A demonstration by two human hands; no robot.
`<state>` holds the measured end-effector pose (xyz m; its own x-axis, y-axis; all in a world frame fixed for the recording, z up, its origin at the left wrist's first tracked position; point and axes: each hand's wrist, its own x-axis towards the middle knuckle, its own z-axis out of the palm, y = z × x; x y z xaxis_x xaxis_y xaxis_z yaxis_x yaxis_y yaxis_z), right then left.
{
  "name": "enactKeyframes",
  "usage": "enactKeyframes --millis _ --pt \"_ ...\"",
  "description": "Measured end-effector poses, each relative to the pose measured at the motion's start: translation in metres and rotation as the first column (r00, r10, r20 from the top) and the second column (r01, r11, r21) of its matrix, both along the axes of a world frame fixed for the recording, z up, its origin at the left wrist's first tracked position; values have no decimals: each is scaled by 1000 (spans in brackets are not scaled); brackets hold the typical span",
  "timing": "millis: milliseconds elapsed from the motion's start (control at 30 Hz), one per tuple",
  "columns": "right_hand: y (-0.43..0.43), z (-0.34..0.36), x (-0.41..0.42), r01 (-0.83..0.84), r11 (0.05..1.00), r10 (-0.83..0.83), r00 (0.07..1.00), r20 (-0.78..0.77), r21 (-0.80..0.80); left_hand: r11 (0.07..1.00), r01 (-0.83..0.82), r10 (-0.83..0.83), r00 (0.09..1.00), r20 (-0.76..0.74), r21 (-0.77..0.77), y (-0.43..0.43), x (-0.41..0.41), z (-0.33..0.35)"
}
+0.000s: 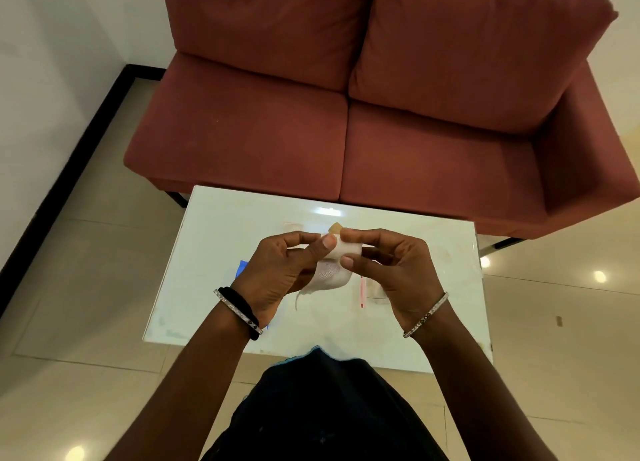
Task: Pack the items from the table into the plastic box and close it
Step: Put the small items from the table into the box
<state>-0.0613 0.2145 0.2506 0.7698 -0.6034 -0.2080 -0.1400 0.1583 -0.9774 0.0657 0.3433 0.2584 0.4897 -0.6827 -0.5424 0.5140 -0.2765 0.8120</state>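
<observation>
At the frame's centre, above the white table, the left hand and right hand both pinch a white gauze roll, its loose tail dangling, likely being wound up for packing. No plastic box is discernible.

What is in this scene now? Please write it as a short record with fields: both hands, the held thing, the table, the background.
left hand: raised over the table, fingers pinching the white gauze roll
right hand: pinching the same roll from the other side
held thing: white gauze roll, a loose tail hangs down from it
table: white glossy table; a blue item is partly hidden behind the left hand
plastic box: cannot tell
background: red sofa
</observation>
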Motion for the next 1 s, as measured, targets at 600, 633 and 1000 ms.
enactKeyframes --millis 600,633,1000 --pt "-3 -10 -15 87 992 -77 992 -104 94 999 17 -21 984 -179 -27 -4 -10 -5" --pt "-6 -10 -18 89 992 -80 992 -102 85 1000 8 -9 979 -205 -5 -7 -12 -7" --pt "-48 -28 -63 266 867 -180 955 -234 421 998 32 -25 993 -116 62 -67 -60 -40"
